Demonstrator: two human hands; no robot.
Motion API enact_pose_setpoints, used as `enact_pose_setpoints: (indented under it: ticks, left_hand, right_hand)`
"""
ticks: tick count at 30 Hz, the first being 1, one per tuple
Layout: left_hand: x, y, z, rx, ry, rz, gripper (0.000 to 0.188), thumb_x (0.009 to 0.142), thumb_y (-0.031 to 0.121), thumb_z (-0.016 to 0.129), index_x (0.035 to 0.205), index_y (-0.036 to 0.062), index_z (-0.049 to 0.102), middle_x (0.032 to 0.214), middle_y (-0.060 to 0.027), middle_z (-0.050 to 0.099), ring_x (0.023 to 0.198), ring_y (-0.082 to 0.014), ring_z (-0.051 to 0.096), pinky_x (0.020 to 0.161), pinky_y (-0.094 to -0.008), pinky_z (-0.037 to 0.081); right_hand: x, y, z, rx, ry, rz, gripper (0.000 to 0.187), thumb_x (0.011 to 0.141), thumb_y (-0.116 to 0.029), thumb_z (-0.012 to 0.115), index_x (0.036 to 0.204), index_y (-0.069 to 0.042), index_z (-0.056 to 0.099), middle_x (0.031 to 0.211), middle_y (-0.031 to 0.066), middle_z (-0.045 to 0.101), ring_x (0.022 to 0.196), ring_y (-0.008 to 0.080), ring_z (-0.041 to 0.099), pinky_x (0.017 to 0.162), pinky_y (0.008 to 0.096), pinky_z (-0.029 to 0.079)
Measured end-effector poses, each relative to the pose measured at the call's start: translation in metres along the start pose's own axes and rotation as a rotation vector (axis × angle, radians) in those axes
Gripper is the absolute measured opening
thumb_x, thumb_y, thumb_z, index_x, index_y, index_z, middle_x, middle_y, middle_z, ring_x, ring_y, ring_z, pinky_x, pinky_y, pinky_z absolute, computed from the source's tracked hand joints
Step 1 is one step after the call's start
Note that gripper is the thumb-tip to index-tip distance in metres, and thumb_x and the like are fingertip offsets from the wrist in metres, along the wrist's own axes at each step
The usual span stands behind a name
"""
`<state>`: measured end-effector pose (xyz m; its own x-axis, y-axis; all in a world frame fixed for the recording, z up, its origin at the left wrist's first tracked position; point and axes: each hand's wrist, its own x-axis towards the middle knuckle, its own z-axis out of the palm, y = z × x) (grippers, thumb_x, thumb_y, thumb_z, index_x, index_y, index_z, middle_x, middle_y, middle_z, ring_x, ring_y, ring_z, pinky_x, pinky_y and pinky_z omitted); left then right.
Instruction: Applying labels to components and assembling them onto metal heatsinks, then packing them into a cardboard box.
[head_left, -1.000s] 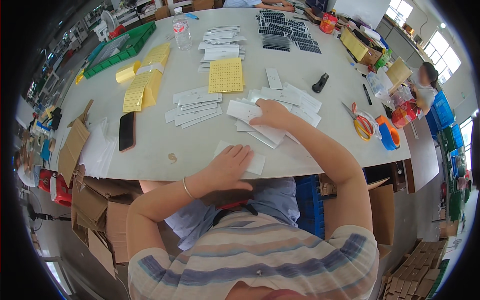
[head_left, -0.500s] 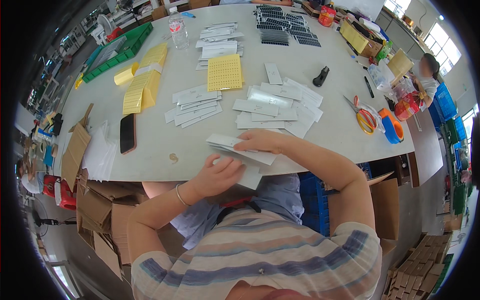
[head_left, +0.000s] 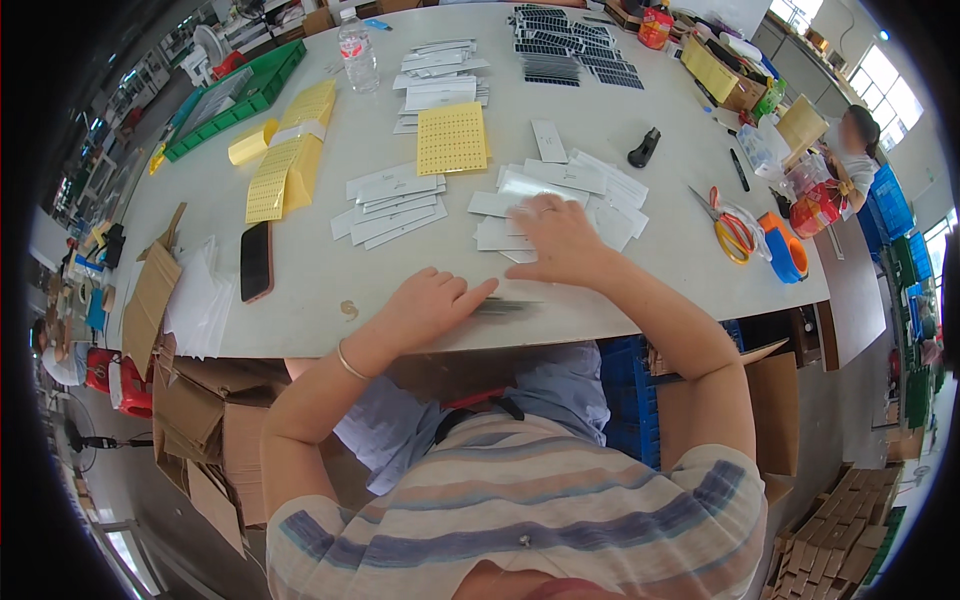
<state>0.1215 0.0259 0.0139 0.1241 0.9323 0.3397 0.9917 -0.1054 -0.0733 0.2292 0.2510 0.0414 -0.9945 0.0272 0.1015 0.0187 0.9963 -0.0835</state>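
A: How far along does the sorting look?

B: Partway, I'd judge. Several batches already lie laid out on the desk (head_left: pixel 330 300): a fanned group of white slips (head_left: pixel 390 205) to the left, more white stacks (head_left: pixel 440 85) farther back, and rows of dark strips (head_left: pixel 565 45) at the far edge. The loose spread of white packets (head_left: pixel 590 190) in front of the person looks ungathered, so that seems to be what is left.

A: And the hands?

B: The right hand (head_left: pixel 555 235) lies open, palm down, fingers spread flat on that loose spread, pressing it rather than gripping anything. The left hand (head_left: pixel 432 302) rests near the desk's front edge, fingers loosely extended, their tips touching a thin stack of slips (head_left: pixel 505 306) just beside it; it isn't closed round the stack.

A: Anything else close by?

B: A yellow perforated sheet (head_left: pixel 452 138) behind the spread, a black phone (head_left: pixel 256 260) to the left, and orange-handled scissors (head_left: pixel 730 228) to the right.
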Motion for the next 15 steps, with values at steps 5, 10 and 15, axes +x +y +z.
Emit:
enact_pose_setpoints:
  ticks: [5, 10, 15]
  left_hand:
    - [0.005, -0.008, -0.001, -0.083, -0.11, 0.008, 0.048, 0.079, 0.021, 0.065, 0.124, 0.0106, 0.053, 0.074, -0.0022, 0.055, 0.07, -0.019, 0.058, 0.064, -0.0321, 0.044]
    - [0.007, -0.002, 0.0, -0.124, -0.219, -0.085, 0.05, 0.079, 0.027, 0.068, 0.123, 0.0101, 0.053, 0.08, -0.0053, 0.057, 0.076, -0.0231, 0.059, 0.07, -0.0347, 0.047]
    - [0.007, -0.003, 0.002, -0.134, -0.201, -0.098, 0.046, 0.079, 0.027, 0.068, 0.12, 0.0095, 0.054, 0.08, -0.0057, 0.058, 0.076, -0.0241, 0.06, 0.069, -0.0356, 0.048]
  right_hand:
    - [-0.005, 0.022, 0.026, -0.053, -0.021, 0.046, 0.09, 0.069, -0.051, 0.073, 0.139, -0.004, 0.04, 0.133, 0.0231, 0.048, 0.124, 0.0406, 0.04, 0.101, 0.0475, 0.035]
    - [0.013, 0.024, 0.009, 0.014, -0.266, -0.05, 0.083, 0.07, -0.029, 0.077, 0.138, -0.001, 0.038, 0.118, 0.0218, 0.055, 0.109, 0.0394, 0.052, 0.091, 0.0412, 0.046]
    - [0.023, 0.022, 0.016, -0.052, -0.288, -0.114, 0.069, 0.074, -0.018, 0.071, 0.133, 0.0, 0.039, 0.108, 0.0203, 0.059, 0.1, 0.0378, 0.057, 0.082, 0.0422, 0.049]
